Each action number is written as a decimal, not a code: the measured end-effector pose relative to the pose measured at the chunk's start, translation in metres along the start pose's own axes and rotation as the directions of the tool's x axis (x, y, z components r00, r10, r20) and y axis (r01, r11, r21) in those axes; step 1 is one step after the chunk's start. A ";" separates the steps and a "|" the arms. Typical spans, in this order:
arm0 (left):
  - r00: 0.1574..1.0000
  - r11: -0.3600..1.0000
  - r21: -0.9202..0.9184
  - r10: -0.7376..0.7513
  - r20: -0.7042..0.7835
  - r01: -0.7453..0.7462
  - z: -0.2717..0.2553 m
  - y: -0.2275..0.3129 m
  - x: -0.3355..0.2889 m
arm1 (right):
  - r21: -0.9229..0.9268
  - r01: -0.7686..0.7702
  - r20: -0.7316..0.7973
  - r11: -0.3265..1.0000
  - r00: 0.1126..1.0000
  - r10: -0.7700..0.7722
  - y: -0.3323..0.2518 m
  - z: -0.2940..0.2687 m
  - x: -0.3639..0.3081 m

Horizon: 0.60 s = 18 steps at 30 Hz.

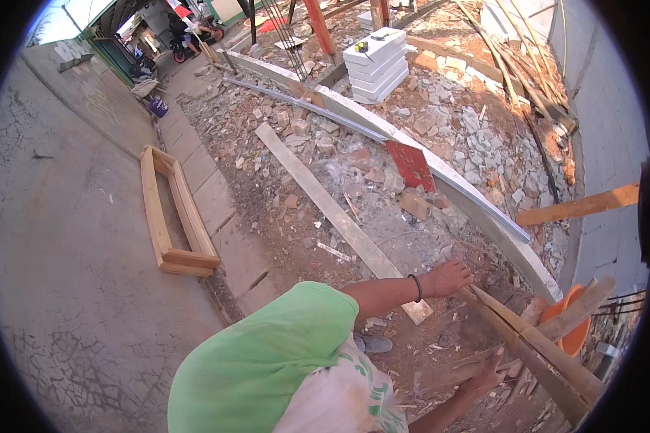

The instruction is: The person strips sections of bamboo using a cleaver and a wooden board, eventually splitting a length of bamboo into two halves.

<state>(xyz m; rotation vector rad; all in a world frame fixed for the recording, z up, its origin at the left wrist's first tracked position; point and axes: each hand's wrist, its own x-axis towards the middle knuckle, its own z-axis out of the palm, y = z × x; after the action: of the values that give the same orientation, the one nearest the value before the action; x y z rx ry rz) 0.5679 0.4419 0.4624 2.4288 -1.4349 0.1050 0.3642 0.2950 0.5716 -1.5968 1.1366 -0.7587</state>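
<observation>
Two long wooden planks (531,346) lie close together at the lower right, slanting away from me. My left hand (449,278), with a black band at the wrist, is closed at their far end, its fingers curled over the wood. Lower down, my right hand (487,372) reaches against the planks' left side. Its thumb and some fingers show, while the wood hides part of the grip. Another short board (578,310) crosses the planks on the right. Behind it stands an orange bucket (575,333), partly covered.
A long flat board (332,209) lies across the rubble. Beyond it runs a low concrete beam (477,209) with a metal strip and a red panel (410,164). A wooden frame (172,216) leans on the left wall. White blocks (377,68) carry a tape measure (361,47).
</observation>
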 end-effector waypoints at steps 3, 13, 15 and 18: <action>1.000 0.998 0.057 -0.028 -0.008 0.028 -0.021 -0.030 0.026 | -0.043 -0.076 0.173 0.996 0.982 0.082 0.026 0.006 0.043; 0.965 0.973 -0.023 -0.224 0.135 0.229 -0.039 -0.127 0.069 | 0.082 0.445 0.145 0.892 0.880 -0.452 -0.123 -0.010 0.082; 0.975 0.978 -0.037 -0.200 0.100 0.204 -0.037 -0.124 0.086 | 0.364 0.537 -0.068 0.761 0.830 -0.553 -0.165 -0.030 0.080; 0.959 0.975 -0.004 -0.218 0.179 0.223 -0.037 -0.121 0.097 | 0.521 0.628 -0.243 0.579 0.759 -0.605 -0.193 -0.031 0.081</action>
<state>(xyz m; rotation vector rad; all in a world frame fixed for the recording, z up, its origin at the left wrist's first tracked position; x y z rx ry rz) 0.7237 0.4260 0.4907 2.6138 -1.2129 -0.1831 0.4256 0.2214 0.7606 -1.4206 0.2478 -1.4477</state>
